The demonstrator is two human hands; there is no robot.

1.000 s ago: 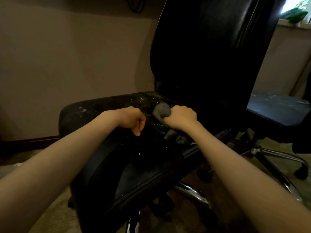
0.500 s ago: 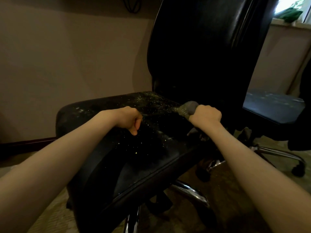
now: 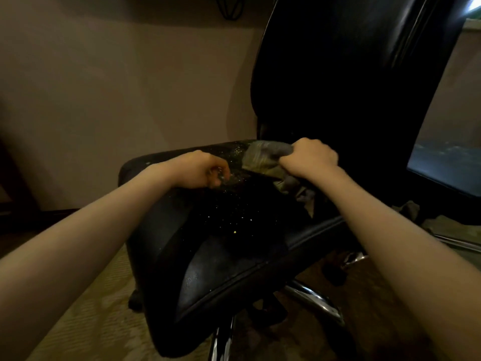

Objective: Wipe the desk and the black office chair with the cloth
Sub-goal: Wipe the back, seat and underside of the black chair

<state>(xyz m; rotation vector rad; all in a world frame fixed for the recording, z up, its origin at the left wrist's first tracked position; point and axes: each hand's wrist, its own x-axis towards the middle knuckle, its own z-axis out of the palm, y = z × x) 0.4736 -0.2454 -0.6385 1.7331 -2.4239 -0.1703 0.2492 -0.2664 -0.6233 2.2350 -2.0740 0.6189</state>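
Black office chair (image 3: pixel 229 267), its seat dusted with pale specks (image 3: pixel 235 231). At the seat's rear, against the backrest base, the right hand (image 3: pixel 309 157) grips a bunched grey cloth (image 3: pixel 263 158). Beside it the left hand (image 3: pixel 200 168) rests on the seat, fingers curled; whether they pinch anything cannot be told in the dim light.

A black, leather-look office chair (image 3: pixel 234 256) with a tall glossy backrest and a chrome base is standing upright. Its padded seat is carrying scattered pale yellowish crumbs (image 3: pixel 235 232), thickest toward the seat's rear. A crumpled grey cloth (image 3: pixel 263 158), soiled olive-brown on its outer fold, is lying bunched at the rear of that seat, just before the backrest. The right hand (image 3: pixel 309 158) is gripping it, and a loose tail is trailing onto the seat's right side.
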